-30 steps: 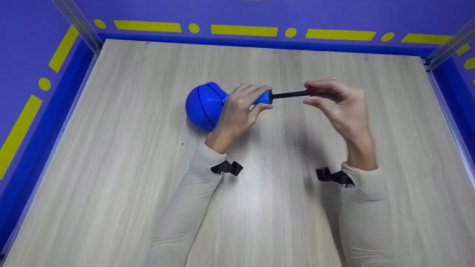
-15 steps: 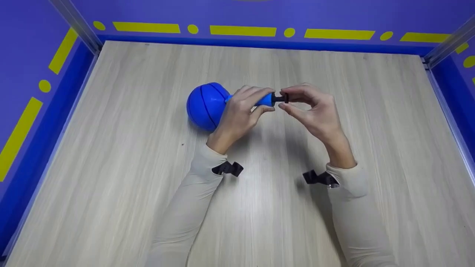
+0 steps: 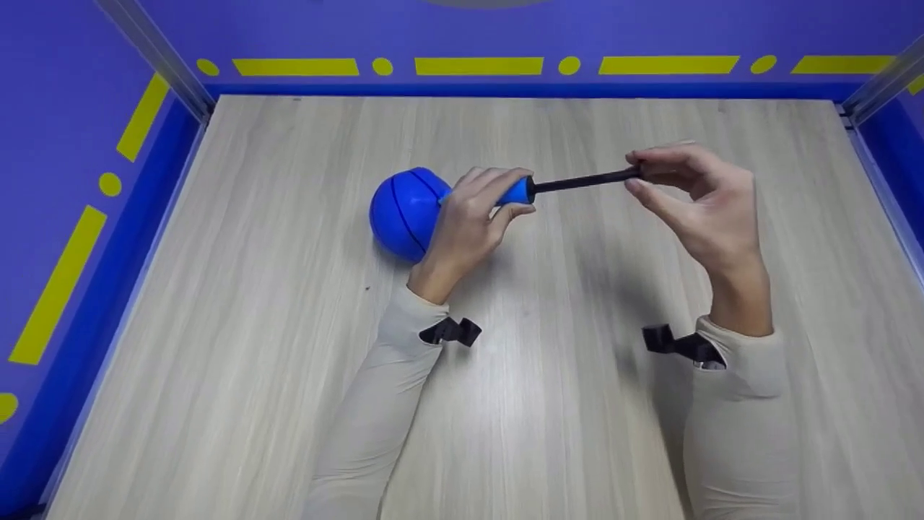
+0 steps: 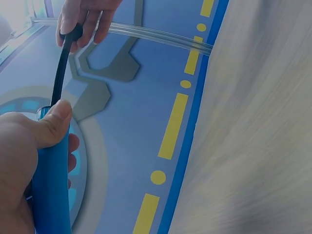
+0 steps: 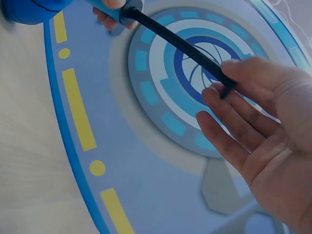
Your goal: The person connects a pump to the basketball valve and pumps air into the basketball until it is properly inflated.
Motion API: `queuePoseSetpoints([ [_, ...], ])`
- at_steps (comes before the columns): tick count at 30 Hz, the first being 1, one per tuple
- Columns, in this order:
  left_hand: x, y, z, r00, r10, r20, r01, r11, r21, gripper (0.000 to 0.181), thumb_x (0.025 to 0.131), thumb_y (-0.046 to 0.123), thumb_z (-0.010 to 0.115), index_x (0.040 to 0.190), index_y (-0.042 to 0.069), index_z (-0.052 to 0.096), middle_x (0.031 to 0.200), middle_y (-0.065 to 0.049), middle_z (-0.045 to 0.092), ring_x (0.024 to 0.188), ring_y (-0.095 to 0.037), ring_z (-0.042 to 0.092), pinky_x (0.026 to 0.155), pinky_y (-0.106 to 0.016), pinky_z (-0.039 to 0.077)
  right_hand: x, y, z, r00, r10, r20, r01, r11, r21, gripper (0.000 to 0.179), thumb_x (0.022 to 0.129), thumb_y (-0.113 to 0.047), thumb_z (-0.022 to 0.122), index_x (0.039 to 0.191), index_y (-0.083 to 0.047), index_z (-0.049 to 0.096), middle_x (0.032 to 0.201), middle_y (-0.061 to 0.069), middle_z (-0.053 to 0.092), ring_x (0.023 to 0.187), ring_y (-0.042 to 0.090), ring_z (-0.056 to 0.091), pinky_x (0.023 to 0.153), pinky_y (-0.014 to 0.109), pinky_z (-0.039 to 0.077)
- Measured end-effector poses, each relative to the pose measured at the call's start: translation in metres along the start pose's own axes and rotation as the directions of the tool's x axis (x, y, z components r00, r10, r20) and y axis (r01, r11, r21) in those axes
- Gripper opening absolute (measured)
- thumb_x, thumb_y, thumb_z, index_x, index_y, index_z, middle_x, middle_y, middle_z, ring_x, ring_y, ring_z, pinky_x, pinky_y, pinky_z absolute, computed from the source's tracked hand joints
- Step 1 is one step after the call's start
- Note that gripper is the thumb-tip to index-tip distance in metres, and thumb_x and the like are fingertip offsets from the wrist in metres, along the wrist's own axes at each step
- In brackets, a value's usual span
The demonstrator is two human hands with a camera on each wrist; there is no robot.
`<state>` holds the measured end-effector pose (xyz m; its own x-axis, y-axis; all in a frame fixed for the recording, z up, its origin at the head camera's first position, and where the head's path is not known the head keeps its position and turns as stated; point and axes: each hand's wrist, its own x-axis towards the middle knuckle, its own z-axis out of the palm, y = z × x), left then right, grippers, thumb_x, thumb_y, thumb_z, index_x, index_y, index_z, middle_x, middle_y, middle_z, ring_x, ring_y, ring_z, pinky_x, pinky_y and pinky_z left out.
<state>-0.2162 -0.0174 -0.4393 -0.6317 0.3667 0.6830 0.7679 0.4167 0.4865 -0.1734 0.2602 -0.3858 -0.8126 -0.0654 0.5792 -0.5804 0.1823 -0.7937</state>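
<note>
A blue ball (image 3: pixel 404 213) with dark seam lines rests on the table, its upper side a little flattened in outline. My left hand (image 3: pixel 473 217) grips the blue barrel of a hand pump (image 4: pixel 52 180), whose tip end meets the ball behind my fingers. Out of the barrel's right end reaches a long black plunger rod (image 3: pixel 585 181). At the rod's far end, my right hand (image 3: pixel 704 202) pinches the black handle (image 5: pixel 226 87) between thumb and fingers. The ball's lower right part is hidden by my left hand.
Pale wood-grain table (image 3: pixel 238 347) lies under both arms. Blue-purple walls (image 3: pixel 476 32) with yellow dashes and dots rise at the back and sides, joined by metal corner posts (image 3: pixel 170 65). Black straps with small blocks sit at both wrists.
My right hand pushed the plunger in toward the barrel half a second ago, then drew it back out to the right, farther than at first. The left hand stays on the pump.
</note>
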Motion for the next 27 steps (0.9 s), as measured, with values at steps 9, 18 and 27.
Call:
queuePoseSetpoints([
  [9, -0.003, 0.005, 0.008, 1.0, -0.011, 0.023, 0.01, 0.998, 0.059, 0.04, 0.101, 0.028, 0.073, 0.128, -0.001, 0.073, 0.122, -0.012, 0.075, 0.111, -0.029, 0.066, 0.101, -0.038, 0.05, -0.002, 0.015, 0.03, 0.991, 0.067, 0.115, -0.053, 0.991, -0.119, 0.029, 0.084, 0.017, 0.081, 0.111, 0.012, 0.073, 0.11, 0.02, 0.076, 0.098, 0.014, 0.074, 0.088, 0.026, 0.059],
  [18, -0.006, 0.006, 0.006, 1.0, -0.009, 0.013, 0.008, 0.999, 0.051, 0.038, 0.099, 0.023, 0.076, 0.128, -0.001, 0.073, 0.121, -0.012, 0.075, 0.111, -0.029, 0.066, 0.103, -0.038, 0.05, -0.002, 0.028, 0.07, 0.99, 0.012, 0.141, -0.005, 0.999, -0.048, 0.027, 0.088, 0.009, 0.082, 0.113, 0.012, 0.071, 0.109, 0.022, 0.074, 0.098, 0.014, 0.074, 0.089, 0.032, 0.06],
  [27, -0.002, 0.003, 0.007, 1.0, 0.003, 0.021, -0.003, 1.0, 0.021, 0.038, 0.099, 0.026, 0.076, 0.128, 0.001, 0.074, 0.121, -0.01, 0.076, 0.11, -0.026, 0.067, 0.102, -0.034, 0.05, -0.003, 0.018, 0.038, 0.989, -0.033, 0.147, 0.052, 0.99, -0.133, 0.028, 0.089, 0.011, 0.079, 0.116, 0.009, 0.071, 0.114, 0.015, 0.074, 0.102, 0.016, 0.072, 0.094, 0.032, 0.057],
])
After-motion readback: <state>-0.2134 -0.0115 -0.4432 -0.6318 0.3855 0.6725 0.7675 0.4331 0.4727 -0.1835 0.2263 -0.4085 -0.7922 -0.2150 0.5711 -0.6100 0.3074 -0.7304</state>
